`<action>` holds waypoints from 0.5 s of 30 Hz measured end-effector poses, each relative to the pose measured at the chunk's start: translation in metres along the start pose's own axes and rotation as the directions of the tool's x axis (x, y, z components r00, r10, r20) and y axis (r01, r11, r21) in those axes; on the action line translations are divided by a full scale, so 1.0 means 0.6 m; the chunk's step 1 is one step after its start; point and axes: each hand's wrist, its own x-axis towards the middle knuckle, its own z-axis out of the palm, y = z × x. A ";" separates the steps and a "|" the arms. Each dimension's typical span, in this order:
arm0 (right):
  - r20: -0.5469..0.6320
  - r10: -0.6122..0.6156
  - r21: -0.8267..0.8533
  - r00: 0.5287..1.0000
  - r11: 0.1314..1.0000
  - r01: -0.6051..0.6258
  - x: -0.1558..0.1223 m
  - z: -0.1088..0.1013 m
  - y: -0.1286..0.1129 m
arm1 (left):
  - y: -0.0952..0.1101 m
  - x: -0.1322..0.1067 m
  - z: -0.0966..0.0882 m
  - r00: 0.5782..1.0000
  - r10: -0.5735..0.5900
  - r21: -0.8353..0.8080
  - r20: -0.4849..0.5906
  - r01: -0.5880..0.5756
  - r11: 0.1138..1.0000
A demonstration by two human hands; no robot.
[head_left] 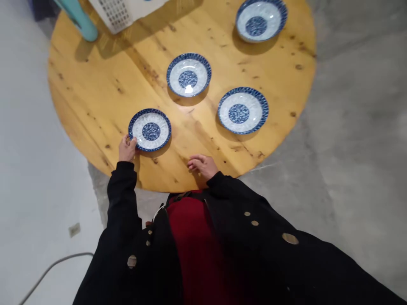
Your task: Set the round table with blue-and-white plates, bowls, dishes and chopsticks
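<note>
My left hand (pixel 127 149) grips the lower left rim of a blue-and-white plate (pixel 151 130), thumb over the edge and fingers round the outside. Near the front edge of the round wooden table (pixel 95 97), my right hand (pixel 202 165) holds nothing, its fingers loosely bent and apart. Two more plates of the same pattern lie beyond my hands, a middle plate (pixel 188 79) and a right-hand plate (pixel 243 112). A deeper-looking blue-and-white dish (pixel 261 20) sits at the far right of the table.
At the table's back left stands a white perforated basket (pixel 116 15), partly out of frame. Beside it a rounded teal object (pixel 83 25) reaches in from the top edge. A grey cable (pixel 57 262) runs along the lower left, near a wall outlet (pixel 74 230).
</note>
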 end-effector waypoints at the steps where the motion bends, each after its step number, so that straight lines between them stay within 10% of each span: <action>1: -0.005 -0.004 -0.004 1.000 1.000 0.004 -0.003 -0.013 0.004 | 0.001 -0.009 -0.005 0.998 -0.064 -0.027 -0.027 0.063 0.998; 8: -0.072 -0.018 -0.024 0.997 1.000 0.017 -0.014 -0.076 0.036 | -0.013 -0.120 -0.056 0.963 -0.206 -0.085 -0.176 0.193 0.977; 15: 0.018 -0.009 -0.068 1.000 0.998 0.010 -0.005 -0.070 0.037 | -0.001 -0.148 -0.025 0.976 -0.176 -0.072 -0.129 0.168 0.983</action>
